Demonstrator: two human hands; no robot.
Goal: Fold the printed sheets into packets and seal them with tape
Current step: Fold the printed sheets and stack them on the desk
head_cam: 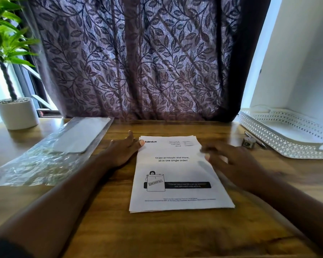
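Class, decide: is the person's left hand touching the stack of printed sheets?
Touching. In the head view the left hand lays its thumb tip on the far left corner of the printed sheets.

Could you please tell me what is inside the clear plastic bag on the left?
Inside the clear plastic bag, a flat white card lies in its far half. The crumpled near half glares with reflections, so anything else there cannot be made out.

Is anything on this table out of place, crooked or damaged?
Nothing is spilled or damaged. The printed sheets lie slightly askew on the table, their edges fanned rather than squared, and the plastic sleeve at the left is crumpled at its near end.
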